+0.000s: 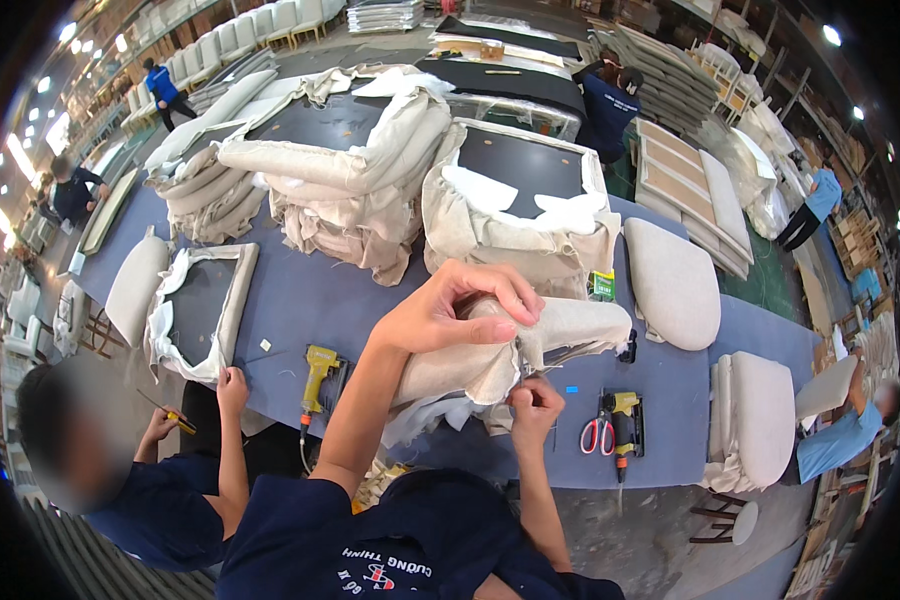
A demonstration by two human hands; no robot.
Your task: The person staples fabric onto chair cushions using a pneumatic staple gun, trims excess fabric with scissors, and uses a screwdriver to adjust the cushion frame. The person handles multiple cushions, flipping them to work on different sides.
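Observation:
A beige fabric-covered seat cushion [580, 325] is tilted up in front of me above the blue table, its loose fabric folded at the near corner. My left hand [460, 312] curls over the top of that corner, thumb and fingers closed on the cloth. Below it, my right hand [533, 403] pinches at the cushion's lower fabric edge, where loose threads show. The exact bit between its fingertips is too small to make out. White padding [435, 415] sticks out under the cushion, left of my right hand.
On the blue table [660, 420] lie red-handled scissors [597, 436], a yellow staple gun [625, 430] and another staple gun [320, 375]. Stacks of upholstered seats [345, 190] stand at the back. A co-worker [160, 490] at my left holds a yellow-handled tool [180, 421] beside an upholstered panel [240, 310].

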